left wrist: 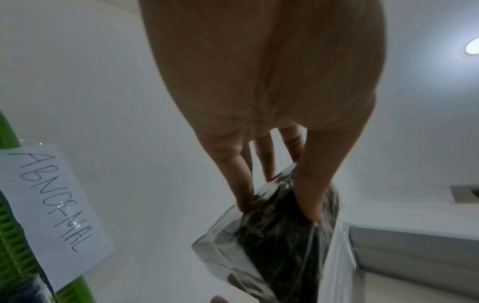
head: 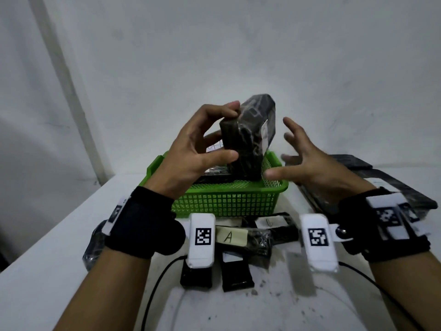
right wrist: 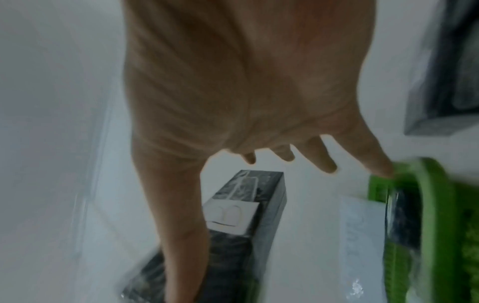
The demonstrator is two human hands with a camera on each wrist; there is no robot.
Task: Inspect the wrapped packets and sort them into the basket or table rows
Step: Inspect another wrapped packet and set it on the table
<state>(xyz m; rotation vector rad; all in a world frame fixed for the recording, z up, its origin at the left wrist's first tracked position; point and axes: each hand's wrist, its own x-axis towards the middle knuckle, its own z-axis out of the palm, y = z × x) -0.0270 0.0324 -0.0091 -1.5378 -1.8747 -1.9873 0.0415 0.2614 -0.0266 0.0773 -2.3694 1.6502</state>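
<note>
Above the green mesh basket (head: 229, 199), the left hand (head: 191, 154) grips a dark plastic-wrapped packet (head: 248, 139), thumb on its near edge and fingertips curled over its top corner; the packet stands tilted, its lower end dipping inside the basket rim. Left wrist view: thumb and fingers (left wrist: 311, 196) pinch the crinkled wrap of the same packet (left wrist: 272, 246). Just beside the packet, to its right, the right hand (head: 307, 163) hovers with fingers spread and relaxed, holding nothing; whether its thumb tip touches the basket cannot be told. Right wrist view: a packet bearing a white label (right wrist: 230, 217) lies beyond the open palm. Left of the gripping hand, a white paper label reading "ABNORMAL" (left wrist: 51, 205) is fixed to the basket. Nearer the person, below both wrists, several wrapped packets lie on the white table (head: 47, 235), one with a tag marked "A" (head: 230, 237). Beyond the right hand, more dark packets (head: 405, 187) lie stacked on the table. Each wrist carries a black strap and a white camera unit with a square marker (head: 202, 236)
</note>
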